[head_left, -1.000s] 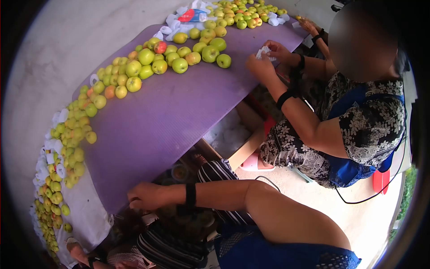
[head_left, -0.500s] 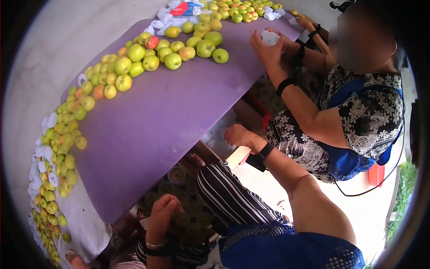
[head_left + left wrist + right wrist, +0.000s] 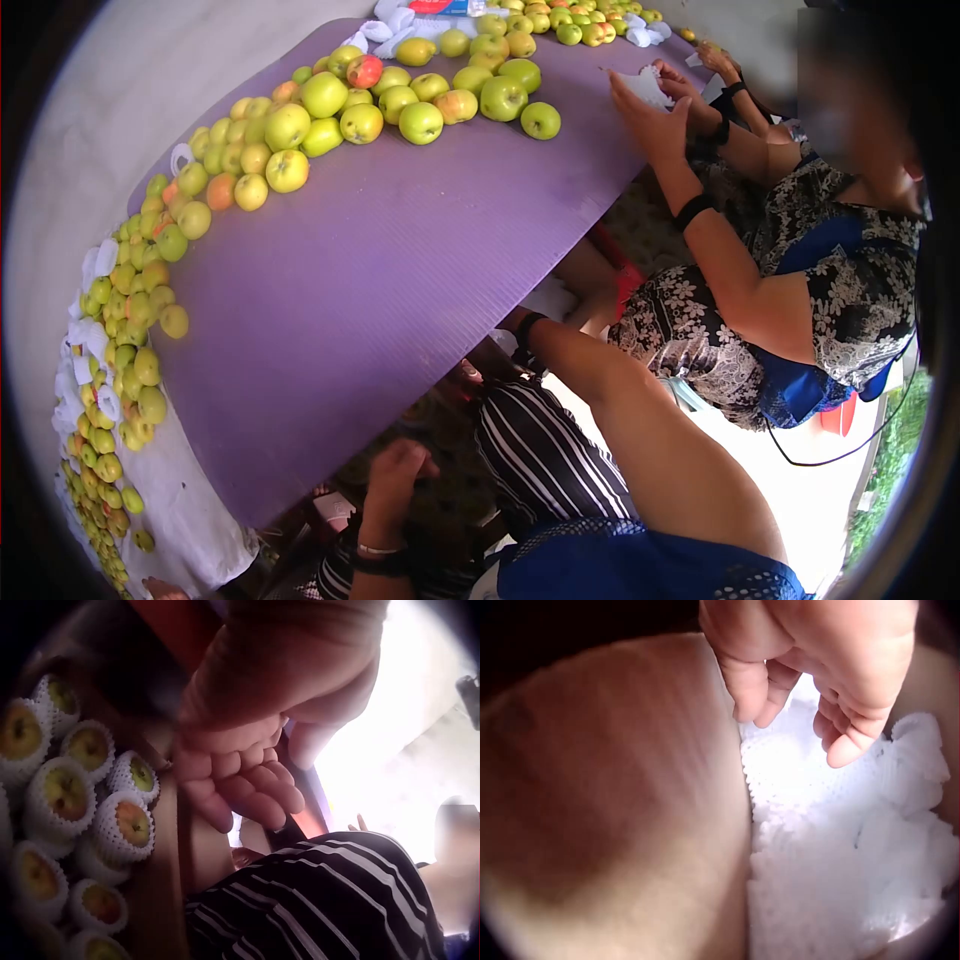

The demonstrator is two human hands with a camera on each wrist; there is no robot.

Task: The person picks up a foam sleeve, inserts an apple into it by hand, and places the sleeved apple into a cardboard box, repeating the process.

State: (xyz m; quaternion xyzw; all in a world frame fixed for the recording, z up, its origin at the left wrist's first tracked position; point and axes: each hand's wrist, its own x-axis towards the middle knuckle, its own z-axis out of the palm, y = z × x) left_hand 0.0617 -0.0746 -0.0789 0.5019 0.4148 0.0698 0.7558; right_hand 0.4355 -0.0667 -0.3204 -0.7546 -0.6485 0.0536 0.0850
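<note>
My right hand (image 3: pixel 817 675) hangs over a pile of white foam nets (image 3: pixel 802 802), its fingers bent downward with no net seen between them. In the head view, the right forearm reaches to the purple table (image 3: pixel 370 260), and the edge hides most of that hand. Lower down, my left hand (image 3: pixel 398 475) is raised below the table edge. Seen from the left wrist, this hand (image 3: pixel 255 742) is loosely curled and holds nothing. Beside it, a cardboard box (image 3: pixel 169 862) contains several apples (image 3: pixel 133 825) in foam nets.
Many yellow-green apples (image 3: pixel 287 127) line the table's far side, with white nets (image 3: pixel 395 22) among them. At the right, a person in a flowered top (image 3: pixel 870 300) holds a white net (image 3: pixel 645 88). Striped cloth (image 3: pixel 550 450) covers a leg below the table.
Since the earliest frame, my right hand has moved right and under the table edge, while my left hand has come into view. The other person's net is now spread between their hands.
</note>
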